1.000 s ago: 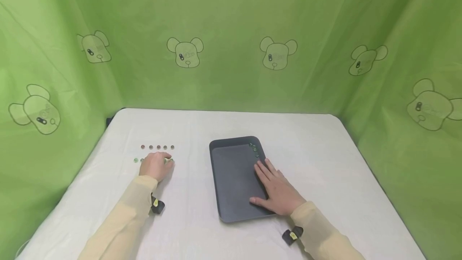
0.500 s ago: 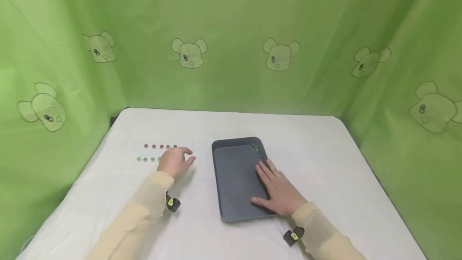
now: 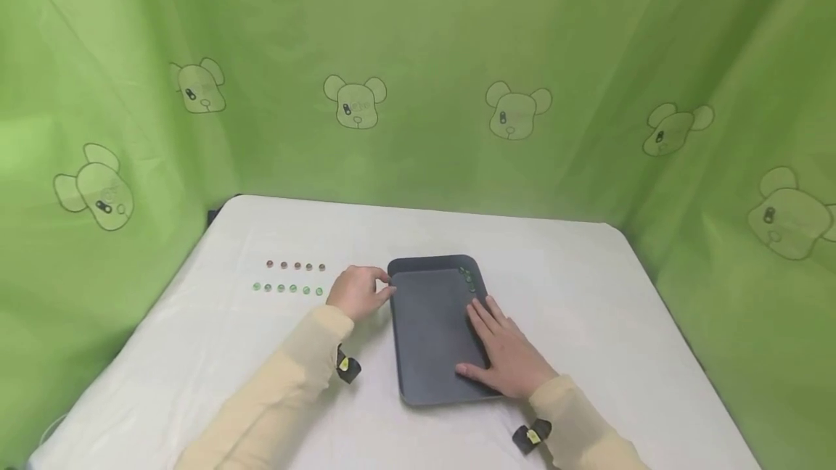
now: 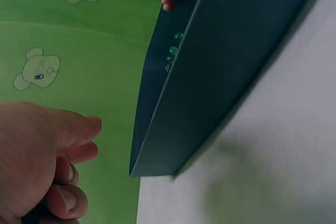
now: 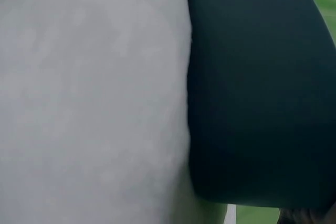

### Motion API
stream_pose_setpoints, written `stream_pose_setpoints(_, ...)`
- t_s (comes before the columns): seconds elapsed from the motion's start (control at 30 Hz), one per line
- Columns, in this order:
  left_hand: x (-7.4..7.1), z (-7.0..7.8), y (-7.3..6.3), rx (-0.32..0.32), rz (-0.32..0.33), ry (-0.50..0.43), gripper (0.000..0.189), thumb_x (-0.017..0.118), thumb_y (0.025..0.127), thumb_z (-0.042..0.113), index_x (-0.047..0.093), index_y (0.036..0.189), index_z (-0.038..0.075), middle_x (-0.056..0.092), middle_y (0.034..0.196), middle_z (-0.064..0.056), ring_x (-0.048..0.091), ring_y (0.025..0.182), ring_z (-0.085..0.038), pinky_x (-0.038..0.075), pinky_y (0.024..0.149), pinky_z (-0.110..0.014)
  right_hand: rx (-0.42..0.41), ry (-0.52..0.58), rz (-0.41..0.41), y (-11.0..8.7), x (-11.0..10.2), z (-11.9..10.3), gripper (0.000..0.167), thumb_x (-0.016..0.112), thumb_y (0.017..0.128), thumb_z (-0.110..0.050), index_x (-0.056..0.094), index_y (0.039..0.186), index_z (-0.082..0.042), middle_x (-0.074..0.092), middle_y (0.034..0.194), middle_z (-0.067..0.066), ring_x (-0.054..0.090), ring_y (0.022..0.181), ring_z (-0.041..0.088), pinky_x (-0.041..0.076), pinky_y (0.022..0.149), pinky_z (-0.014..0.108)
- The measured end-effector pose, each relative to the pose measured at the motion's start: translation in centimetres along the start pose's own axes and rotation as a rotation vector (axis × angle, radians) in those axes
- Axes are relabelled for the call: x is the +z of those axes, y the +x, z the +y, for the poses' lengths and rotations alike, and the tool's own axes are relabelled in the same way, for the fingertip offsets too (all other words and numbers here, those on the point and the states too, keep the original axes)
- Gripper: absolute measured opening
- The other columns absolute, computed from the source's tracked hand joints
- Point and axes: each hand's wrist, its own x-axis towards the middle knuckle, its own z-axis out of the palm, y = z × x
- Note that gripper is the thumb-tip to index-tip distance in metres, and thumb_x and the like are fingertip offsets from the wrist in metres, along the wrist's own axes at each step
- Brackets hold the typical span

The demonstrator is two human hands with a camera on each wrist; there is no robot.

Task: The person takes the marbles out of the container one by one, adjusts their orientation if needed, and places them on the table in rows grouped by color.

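My left hand [image 3: 355, 292] is at the upper left rim of a dark grey tray [image 3: 431, 339], thumb and forefinger apart, nothing seen between them. In the left wrist view its other fingers [image 4: 68, 198] curl loosely. Several green glass beads [image 3: 468, 279] lie inside the tray along its far right wall. My right hand [image 3: 512, 357] rests across the tray's right edge, fingers straight and spread, thumb over the tray floor. The right wrist view shows mostly the tray's side [image 5: 262, 93], with the hand barely visible.
Left of the tray, a row of reddish-brown beads [image 3: 297, 265] lies behind a row of green beads [image 3: 281, 288]. They sit on a white cloth-covered table [image 3: 575, 274]. Green curtains [image 3: 431, 165] with bear drawings stand around it.
My left hand has moved right, from the green bead row to the tray's left rim, uncovering the row's right end. The right hand stays on the tray. The head view shifts slightly.
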Motion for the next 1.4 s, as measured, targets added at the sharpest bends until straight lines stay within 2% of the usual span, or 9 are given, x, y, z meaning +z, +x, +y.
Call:
stream_pose_setpoints(0.07, 0.2, 0.4, 0.0, 0.004, -0.005, -0.01, 0.023, 0.072, 0.086, 0.028, 0.074, 0.101, 0.011, 0.055, 0.05, 0.007, 0.048, 0.048, -0.006, 0.043, 0.05, -0.024, 0.0, 0.001, 0.001, -0.1, 0.0, -0.1, 0.103, 0.052, 0.082, -0.073, 0.02, 0.153, -0.005, 0.017, 0.159, 0.01, 0.005, 0.147, 0.028, 0.027, 0.109, 0.057)
stream_pose_setpoints(0.27, 0.3, 1.2, 0.0, 0.033, -0.01, -0.003, 0.024, 0.073, 0.086, 0.029, 0.073, 0.101, 0.011, 0.065, 0.068, 0.006, 0.052, 0.056, -0.004, 0.044, 0.053, -0.022, 0.007, -0.01, 0.014, 0.0, 0.0, -0.1, 0.107, 0.052, 0.081, -0.074, 0.018, 0.152, -0.001, 0.015, 0.159, 0.014, 0.006, 0.147, 0.028, 0.026, 0.11, 0.056)
stream_pose_setpoints(0.43, 0.6, 1.2, 0.0, 0.034, -0.021, 0.004, 0.024, 0.073, 0.086, 0.03, 0.073, 0.102, 0.012, 0.065, 0.071, 0.006, 0.052, 0.058, -0.004, 0.044, 0.053, -0.021, 0.024, -0.017, 0.051, -0.2, 0.0, 0.2, 0.106, 0.053, 0.083, -0.072, 0.018, 0.151, 0.001, 0.014, 0.159, 0.016, 0.008, 0.146, 0.03, 0.025, 0.11, 0.057)
stream_pose_setpoints(0.6, 0.6, 1.2, 0.0, 0.035, -0.023, 0.004, 0.023, 0.072, 0.086, 0.03, 0.073, 0.101, 0.012, 0.066, 0.071, 0.005, 0.053, 0.058, -0.004, 0.045, 0.054, -0.021, 0.095, -0.006, 0.089, -0.4, -0.1, 0.4, 0.103, 0.056, 0.085, -0.066, 0.018, 0.15, 0.004, 0.016, 0.157, 0.021, 0.013, 0.145, 0.035, 0.025, 0.109, 0.059)
stream_pose_setpoints(0.8, 0.6, 1.7, 0.3, 0.066, -0.022, 0.026, 0.024, 0.072, 0.086, 0.03, 0.073, 0.101, 0.012, 0.071, 0.081, -0.001, 0.061, 0.063, -0.008, 0.05, 0.06, -0.025, 0.147, 0.019, 0.06, -0.3, -0.2, 0.3, 0.102, 0.056, 0.087, -0.064, 0.015, 0.15, 0.006, 0.015, 0.156, 0.023, 0.014, 0.144, 0.038, 0.026, 0.108, 0.06)
stream_pose_setpoints(0.87, 0.6, 1.9, 0.5, 0.074, -0.022, 0.038, 0.025, 0.072, 0.086, 0.031, 0.073, 0.101, 0.012, 0.073, 0.087, -0.002, 0.065, 0.07, -0.011, 0.052, 0.066, -0.026, 0.159, 0.027, 0.043, -0.3, -0.1, 0.2, 0.103, 0.055, 0.087, -0.064, 0.014, 0.15, 0.005, 0.013, 0.157, 0.023, 0.012, 0.144, 0.037, 0.025, 0.109, 0.059)
stream_pose_setpoints(1.03, 0.6, 2.8, 1.5, 0.094, -0.034, 0.055, 0.025, 0.071, 0.087, 0.032, 0.073, 0.102, 0.012, 0.073, 0.096, -0.002, 0.069, 0.087, -0.018, 0.054, 0.079, -0.031, 0.17, 0.023, 0.024, -0.2, 0.1, 0.2, 0.104, 0.053, 0.087, -0.066, 0.012, 0.151, 0.004, 0.012, 0.158, 0.022, 0.011, 0.145, 0.037, 0.025, 0.109, 0.059)
stream_pose_setpoints(1.2, 0.9, 4.0, 3.1, 0.131, -0.056, 0.086, 0.026, 0.07, 0.088, 0.034, 0.073, 0.103, 0.013, 0.073, 0.099, -0.001, 0.069, 0.091, -0.02, 0.054, 0.083, -0.033, 0.158, 0.035, 0.05, -0.1, 0.2, 0.2, 0.104, 0.056, 0.086, -0.065, 0.014, 0.15, 0.005, 0.014, 0.157, 0.023, 0.013, 0.144, 0.038, 0.026, 0.107, 0.061)
stream_pose_setpoints(1.4, 2.4, 5.7, 5.6, 0.137, -0.121, 0.093, 0.027, 0.067, 0.09, 0.036, 0.073, 0.107, 0.015, 0.072, 0.103, 0.001, 0.067, 0.097, -0.017, 0.052, 0.087, -0.03, 0.164, 0.039, 0.04, -0.3, 0.4, 0.4, 0.105, 0.055, 0.086, -0.066, 0.012, 0.151, 0.004, 0.012, 0.157, 0.023, 0.011, 0.145, 0.037, 0.026, 0.107, 0.061)
